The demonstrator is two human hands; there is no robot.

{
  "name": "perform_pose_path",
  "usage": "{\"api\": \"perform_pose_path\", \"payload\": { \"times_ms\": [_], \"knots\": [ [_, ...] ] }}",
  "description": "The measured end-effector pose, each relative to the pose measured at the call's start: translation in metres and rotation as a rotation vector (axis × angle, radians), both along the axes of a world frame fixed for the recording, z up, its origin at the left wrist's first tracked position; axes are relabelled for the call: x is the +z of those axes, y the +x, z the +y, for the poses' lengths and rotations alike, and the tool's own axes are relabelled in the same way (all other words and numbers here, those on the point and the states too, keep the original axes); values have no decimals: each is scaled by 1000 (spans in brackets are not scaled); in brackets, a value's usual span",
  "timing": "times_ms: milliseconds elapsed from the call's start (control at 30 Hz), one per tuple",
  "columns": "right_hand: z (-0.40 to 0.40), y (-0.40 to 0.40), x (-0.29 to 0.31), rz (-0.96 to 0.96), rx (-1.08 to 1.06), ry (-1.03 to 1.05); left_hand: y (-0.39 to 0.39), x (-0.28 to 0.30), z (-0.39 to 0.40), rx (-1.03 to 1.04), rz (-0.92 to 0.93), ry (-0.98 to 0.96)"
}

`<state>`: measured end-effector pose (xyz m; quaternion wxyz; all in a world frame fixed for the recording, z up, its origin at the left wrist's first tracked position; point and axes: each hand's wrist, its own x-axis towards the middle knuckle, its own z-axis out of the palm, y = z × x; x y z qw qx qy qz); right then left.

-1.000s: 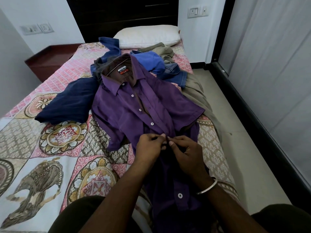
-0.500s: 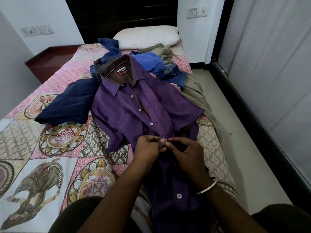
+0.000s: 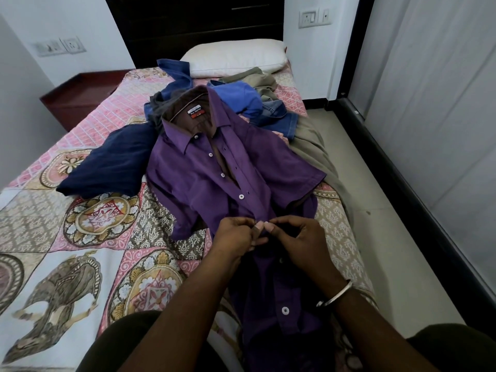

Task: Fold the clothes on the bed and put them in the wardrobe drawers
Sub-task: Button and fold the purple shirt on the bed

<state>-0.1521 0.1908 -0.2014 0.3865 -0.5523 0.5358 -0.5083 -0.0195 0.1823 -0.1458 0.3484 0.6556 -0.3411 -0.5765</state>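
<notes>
A shirt (image 3: 214,178) is being kept spread at the frame's centre on the bed (image 3: 80,251). Both hands, the left hand (image 3: 236,234) and the right hand (image 3: 298,237), are being held together at its placket, lower centre. Other clothes (image 3: 241,98) are being left piled behind it, before the pillow (image 3: 236,57) at upper centre.

A home bedroom is showing here. A single bed (image 3: 80,237) is lying under a patchwork bedspread (image 3: 53,264), with a white pillow (image 3: 236,57) resting against a dark headboard (image 3: 193,28). Loose clothes (image 3: 236,167) are lying in a heap on the bedspread. A reddish bedside cabinet (image 3: 77,95) is standing beside the bed, wall sockets (image 3: 57,45) are sitting on white walls, and tall pale wardrobe doors (image 3: 434,103) are running along the right.
</notes>
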Motion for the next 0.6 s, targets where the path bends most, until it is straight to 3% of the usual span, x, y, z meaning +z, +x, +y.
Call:
{"api": "perform_pose_path", "payload": {
  "times_ms": [167, 267, 433, 600],
  "knots": [
    [1, 0, -2, 110, -54, -41, 0, 9, 3, -19, 5, 44],
    [3, 1, 3, 166, -192, -89, 0, 15, 4, -58, -30, 65],
    [0, 0, 10, 232, -365, -27, -1, 22, 9, -400, -55, 258],
    [2, -2, 20, 286, -355, -85, -3, 21, 20, -625, -26, 366]
  ]
}}
